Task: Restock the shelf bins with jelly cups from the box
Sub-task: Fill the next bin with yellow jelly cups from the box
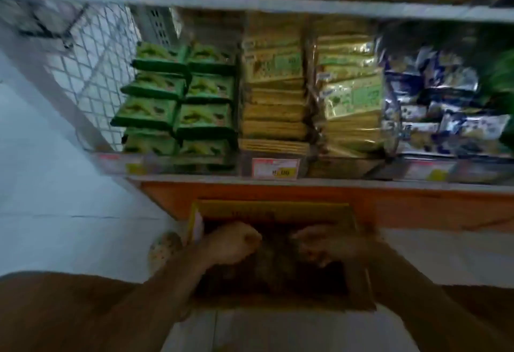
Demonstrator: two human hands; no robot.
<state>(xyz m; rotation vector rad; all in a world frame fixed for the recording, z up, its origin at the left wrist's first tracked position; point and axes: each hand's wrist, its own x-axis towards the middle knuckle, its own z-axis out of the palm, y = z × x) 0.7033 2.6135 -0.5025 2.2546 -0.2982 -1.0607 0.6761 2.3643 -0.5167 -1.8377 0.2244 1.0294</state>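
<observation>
Head view, looking down on the shelf (347,180) rising beyond both hands, holding green packets (178,95), yellow packets (274,95) and blue packets (434,107). Reaching into the open box (272,208) on the floor, directly under the hands. Working the left hand (233,243) and right hand (325,243) side by side, fingers seeming curled; blurring too heavily to tell whether gripping anything. Probably gathering jelly cups, presumably lying in the dark interior beneath the fingers, not showing clearly. Likely needing next a firm handful lifted up to the shelf ahead. Showing no bins plainly.
</observation>
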